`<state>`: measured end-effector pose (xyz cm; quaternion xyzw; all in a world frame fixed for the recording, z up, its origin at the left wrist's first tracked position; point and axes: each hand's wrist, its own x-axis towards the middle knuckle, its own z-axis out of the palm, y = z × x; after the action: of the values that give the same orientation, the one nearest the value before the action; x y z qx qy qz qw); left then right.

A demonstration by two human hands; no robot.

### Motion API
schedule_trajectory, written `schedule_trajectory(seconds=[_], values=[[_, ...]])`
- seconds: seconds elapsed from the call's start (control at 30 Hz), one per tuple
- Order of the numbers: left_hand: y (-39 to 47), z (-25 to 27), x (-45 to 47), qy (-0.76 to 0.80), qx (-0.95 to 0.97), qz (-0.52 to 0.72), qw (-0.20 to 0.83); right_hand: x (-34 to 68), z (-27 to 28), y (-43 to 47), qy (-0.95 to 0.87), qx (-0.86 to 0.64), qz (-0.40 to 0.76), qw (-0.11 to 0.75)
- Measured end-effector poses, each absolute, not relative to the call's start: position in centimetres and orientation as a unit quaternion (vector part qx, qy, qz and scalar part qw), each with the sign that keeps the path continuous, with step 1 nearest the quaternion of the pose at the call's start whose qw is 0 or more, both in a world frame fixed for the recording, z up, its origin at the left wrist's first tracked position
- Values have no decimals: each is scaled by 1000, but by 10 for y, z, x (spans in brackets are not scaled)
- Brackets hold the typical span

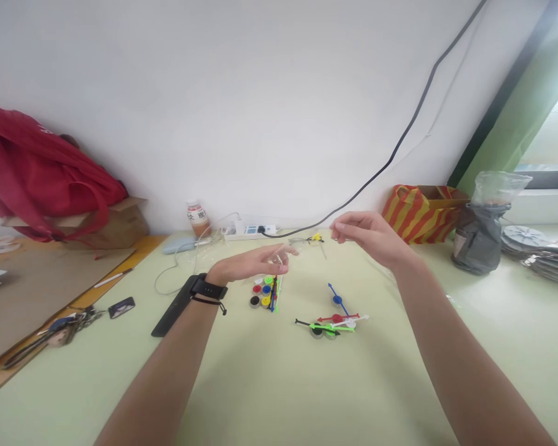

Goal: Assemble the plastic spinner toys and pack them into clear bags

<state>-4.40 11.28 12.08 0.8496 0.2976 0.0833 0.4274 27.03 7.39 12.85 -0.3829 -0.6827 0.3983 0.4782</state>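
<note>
Coloured arrows (274, 294) lie near the left grip (255, 262); whether it or the right grip (371, 236) pinches, I cannot tell.

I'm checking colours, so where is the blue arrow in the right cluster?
In the head view, right of centre, the blue arrow lies just beyond the red arrow.

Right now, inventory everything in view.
Bag: 1, red, left
Box: 1, brown, left
Bottle: 1, brownish, back
Power strip: 1, white, back
Thick cable: 1, black, back
Striped bag: 1, red-yellow, right
Sack: 1, grey, right
Discs: several, pale, right
Key bunch: 1, mixed, left
Slab: 1, black, left
Round pieces: several, multicoloured, centre
Arrows: several, multicoloured, centre
Spinners: 5, multicoloured, centre
Table: 1, green, below
Wristwatch: 1, black, left
Left hand: 1, bare, centre
Right hand: 1, bare, right
</note>
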Motion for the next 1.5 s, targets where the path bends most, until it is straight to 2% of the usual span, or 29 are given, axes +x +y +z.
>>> schedule_trajectory(seconds=[0.1,0.2,0.47,0.73,0.93,1.1,1.4,1.47,1.5], values=[[110,122,-40,302,847,80,430,262,134,67,-729,-353,431,398],[107,125,-37,321,845,78,421,262,138,64,-750,-346,439,354],[107,122,-34,307,844,70,434,263,134,66,-746,-418,363,370],[106,114,-28,294,793,78,528,255,134,64,-775,-451,280,344],[111,107,-27,239,775,90,579,261,138,62,-798,-397,363,272],[108,107,-24,210,795,62,566,261,138,63,-782,-347,410,316],[111,98,-24,212,800,97,553,278,133,68,-721,-407,366,425],[114,95,-27,208,800,116,551,284,125,75,-700,-474,337,414],[116,94,-28,210,799,123,550,286,121,79,-703,-510,323,376]])
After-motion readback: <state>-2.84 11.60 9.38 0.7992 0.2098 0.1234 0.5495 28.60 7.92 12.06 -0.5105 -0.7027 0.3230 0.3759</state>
